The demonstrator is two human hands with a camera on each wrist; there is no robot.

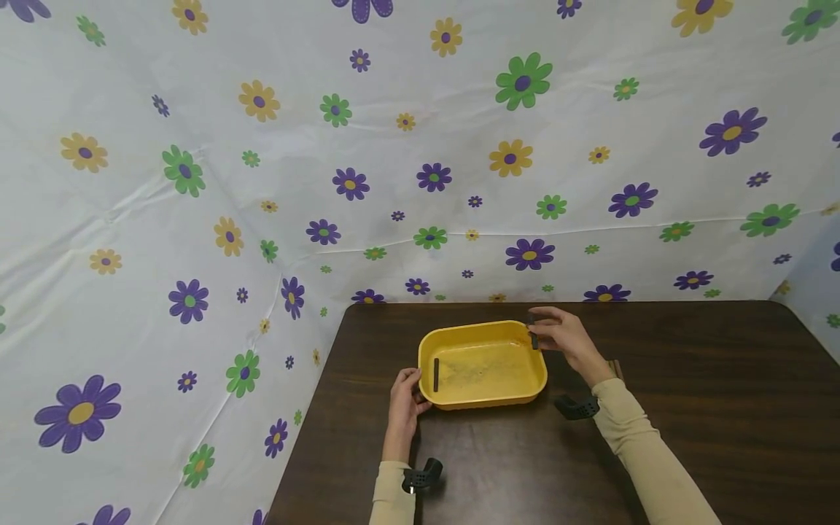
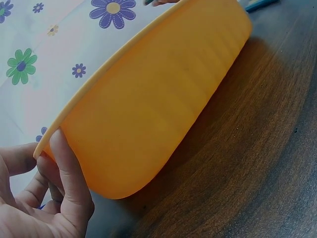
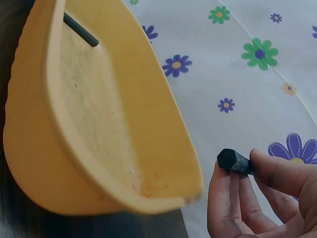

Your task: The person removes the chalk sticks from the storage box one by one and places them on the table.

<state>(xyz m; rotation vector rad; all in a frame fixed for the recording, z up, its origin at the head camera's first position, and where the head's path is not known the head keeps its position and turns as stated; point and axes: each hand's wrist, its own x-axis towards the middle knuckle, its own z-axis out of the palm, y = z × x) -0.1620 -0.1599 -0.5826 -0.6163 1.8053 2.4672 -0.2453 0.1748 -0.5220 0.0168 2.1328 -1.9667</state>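
A yellow plastic tub (image 1: 482, 402) with rounded corners stands on the dark table, its inside floor smudged grey. My left hand (image 1: 402, 401) pinches the rim at the tub's left end, as the left wrist view (image 2: 49, 193) also shows. Inside, near that end, lies a dark stick (image 1: 436, 375). Over the right end my right hand (image 1: 561, 337) holds a second dark stick (image 3: 235, 161) between thumb and fingers. Its end looks six-sided in the right wrist view, and it is apart from the tub there.
Partly behind the right wrist, a small brownish item (image 1: 615, 369) lies on the wood-grain table (image 1: 709, 408); its kind is unclear. A white cloth with printed flowers (image 1: 394, 146) hangs behind and to the left. Each wrist wears a black band (image 1: 577, 407).
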